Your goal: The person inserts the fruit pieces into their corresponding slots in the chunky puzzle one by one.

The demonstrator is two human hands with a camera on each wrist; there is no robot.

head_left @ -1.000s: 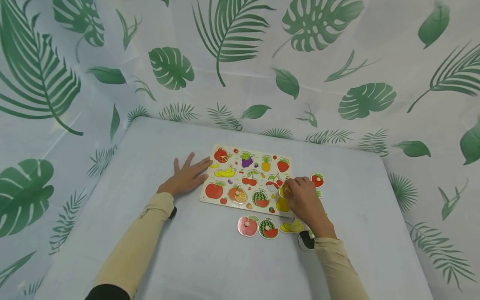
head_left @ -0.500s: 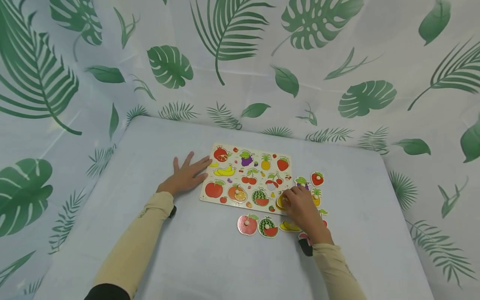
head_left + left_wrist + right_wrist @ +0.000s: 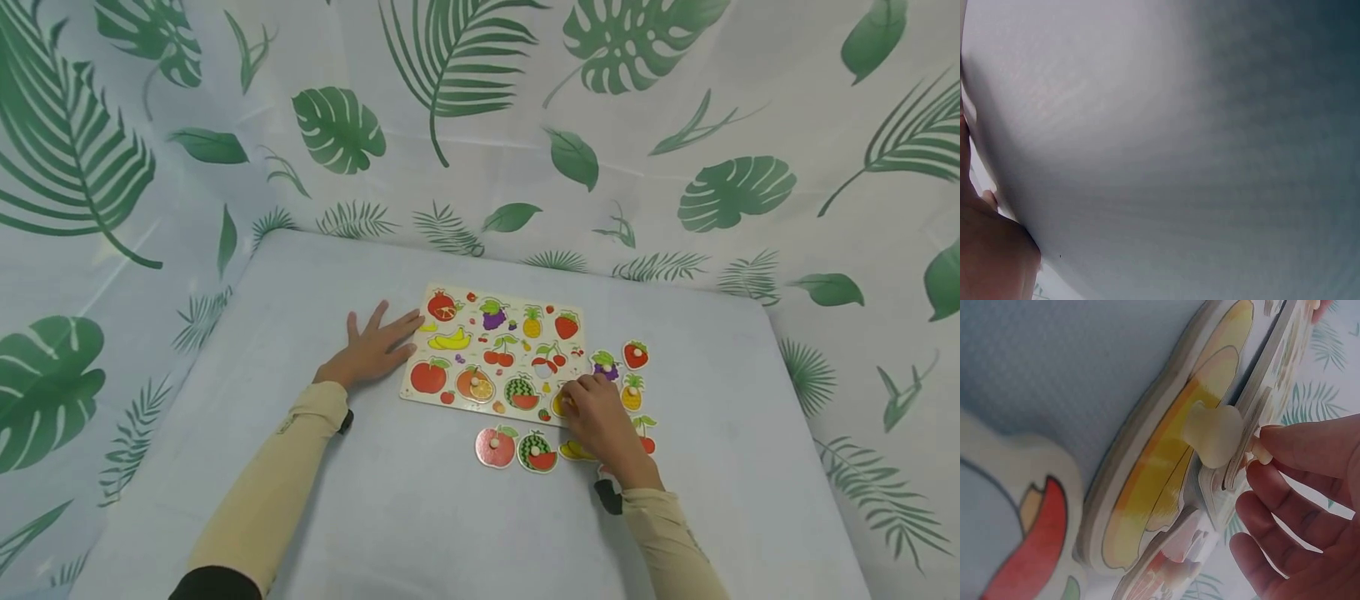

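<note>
A wooden fruit puzzle board [image 3: 427,399] lies flat on the table. My left hand [image 3: 367,354] rests at its left edge with fingers spread. At the board's lower right corner, my right hand [image 3: 602,417] pinches the knob of a yellow puzzle piece [image 3: 558,404]. In the right wrist view the thumb and index finger meet at that small knob [image 3: 1262,452]; the other fingers are loosely bent. The piece lies at the board's surface, largely covered by the hand; whether it is fully seated I cannot tell. An orange piece [image 3: 475,386] with a knob sits in the board.
Below the board lie a peach-like pink piece [image 3: 495,447], a watermelon piece [image 3: 537,452] and a banana piece [image 3: 1160,481]. To its right are grape [image 3: 604,365], strawberry [image 3: 635,355], pineapple [image 3: 632,392] and cherry [image 3: 643,433] pieces. A leaf-patterned cloth [image 3: 480,183] hangs behind.
My right hand has moved slightly left and down with the yellow piece, onto the board's lower right corner, uncovering the grape and pineapple pieces. The left hand has stayed put.
</note>
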